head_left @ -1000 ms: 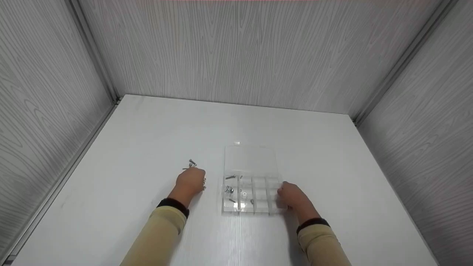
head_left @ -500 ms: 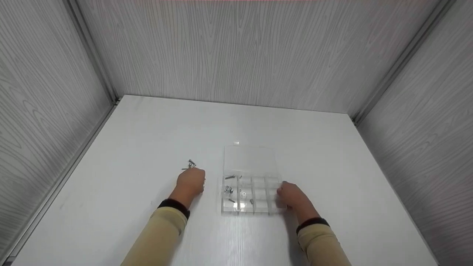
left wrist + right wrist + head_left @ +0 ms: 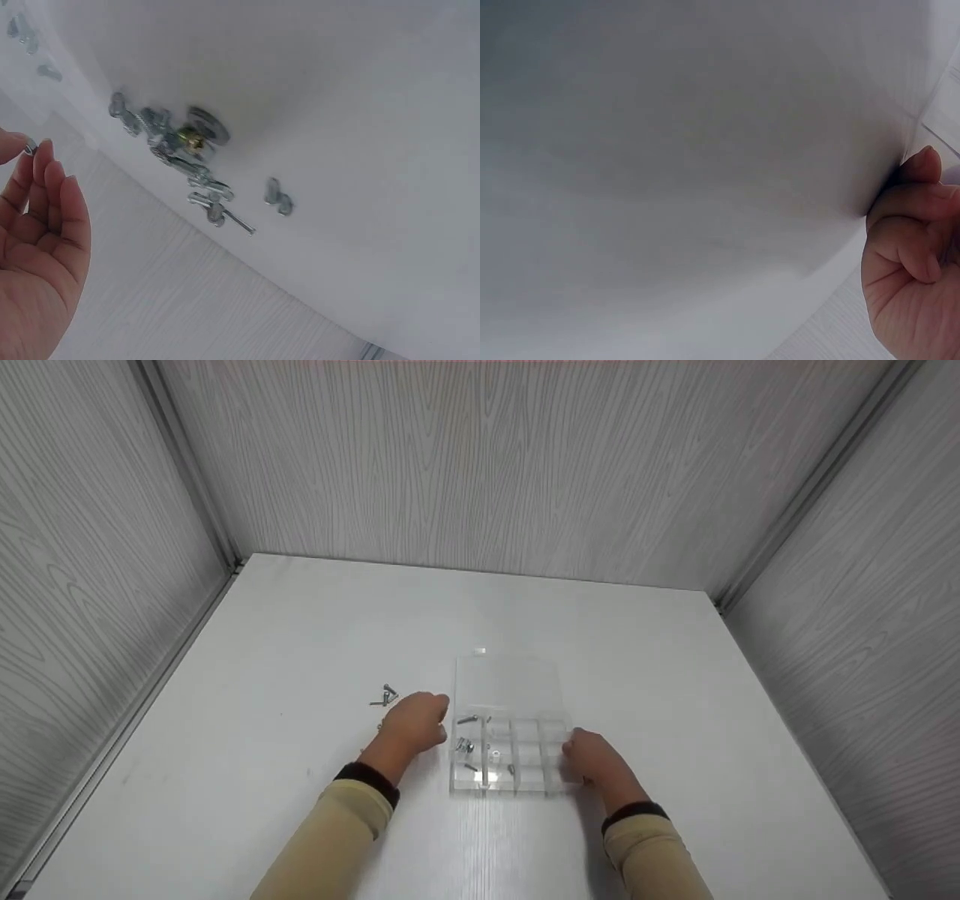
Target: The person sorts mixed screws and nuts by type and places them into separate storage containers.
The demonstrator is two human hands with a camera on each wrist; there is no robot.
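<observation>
One clear box (image 3: 508,754) with its lid (image 3: 508,681) laid flat behind it sits near the middle of the bench (image 3: 300,622), a little toward the near edge. The left hand (image 3: 417,721) is at the box's left wall, pinching one small metal piece (image 3: 30,148) between thumb and fingertips; the wrist view shows only its tip, so what it is cannot be told. The right hand (image 3: 592,757) has its curled fingers against the box's right wall; whether they truly grip it cannot be told. About five small screws (image 3: 465,745) lie in the box's left compartments; the clear dividers make an exact count uncertain. One loose pile of screws (image 3: 385,697) lies on the bench left of the box; the wrist view shows several tangled together (image 3: 180,154), too overlapped to count.
</observation>
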